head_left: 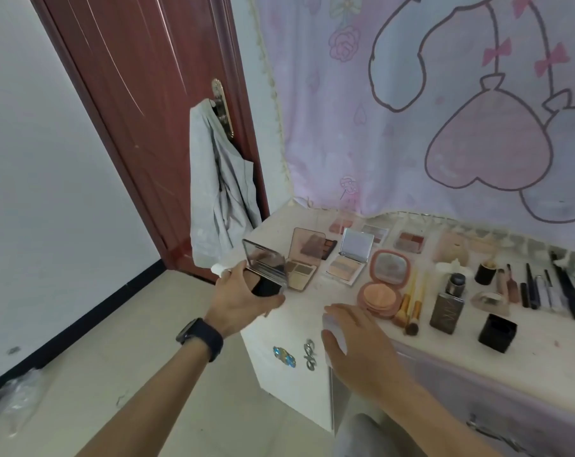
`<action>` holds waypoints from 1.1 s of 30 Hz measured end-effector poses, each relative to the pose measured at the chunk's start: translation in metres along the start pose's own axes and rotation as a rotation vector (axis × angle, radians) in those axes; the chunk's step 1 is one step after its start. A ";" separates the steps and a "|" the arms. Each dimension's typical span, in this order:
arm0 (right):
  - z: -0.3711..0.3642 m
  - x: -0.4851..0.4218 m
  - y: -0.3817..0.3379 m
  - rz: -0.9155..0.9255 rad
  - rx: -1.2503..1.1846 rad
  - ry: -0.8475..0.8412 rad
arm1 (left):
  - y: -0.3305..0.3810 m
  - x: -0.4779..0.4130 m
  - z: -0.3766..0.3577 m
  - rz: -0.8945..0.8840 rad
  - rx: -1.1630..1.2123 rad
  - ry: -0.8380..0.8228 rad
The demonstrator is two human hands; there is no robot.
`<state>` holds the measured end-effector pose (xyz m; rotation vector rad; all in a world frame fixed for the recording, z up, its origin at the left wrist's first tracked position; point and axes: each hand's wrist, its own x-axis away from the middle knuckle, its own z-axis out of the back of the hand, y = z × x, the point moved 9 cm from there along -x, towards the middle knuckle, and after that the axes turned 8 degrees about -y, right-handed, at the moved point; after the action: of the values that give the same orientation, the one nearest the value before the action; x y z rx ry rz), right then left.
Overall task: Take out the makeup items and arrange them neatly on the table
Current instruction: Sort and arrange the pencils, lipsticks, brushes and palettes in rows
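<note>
L hand (243, 298) grips open black compact (266, 275) by its base, mirror lid up, at the table's (296, 315) left edge. R hand (362, 347) curls round a pale item (335, 334) at the front edge; can't tell what it is. Task looks mostly done: palettes (409, 242), brushes (411, 308), dark bottle (446, 308), pencils (536, 291) laid in rows. These two are still to place. Bottle's lettering is too blurred to read.

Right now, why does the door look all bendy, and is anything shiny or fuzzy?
In the head view the wide-angle lens bends and tilts the door; the mirror compact that the left hand grips reflects pale light; the pencils near the head view's right edge look smeary; shadows are faint there.
</note>
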<state>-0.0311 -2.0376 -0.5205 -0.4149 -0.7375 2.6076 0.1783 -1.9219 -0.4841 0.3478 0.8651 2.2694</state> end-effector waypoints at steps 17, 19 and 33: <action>-0.058 -0.052 0.006 0.287 0.637 0.075 | -0.060 -0.130 0.002 0.202 -0.091 0.083; -0.058 -0.051 0.006 0.291 0.656 0.097 | -0.063 -0.131 0.000 0.190 -0.063 0.081; -0.044 -0.045 -0.001 0.279 0.575 0.349 | -0.091 -0.098 -0.004 0.176 0.084 0.132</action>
<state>0.0253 -2.0385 -0.5482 -0.8003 0.2019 2.7282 0.2944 -1.9400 -0.5485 0.3254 1.0355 2.4453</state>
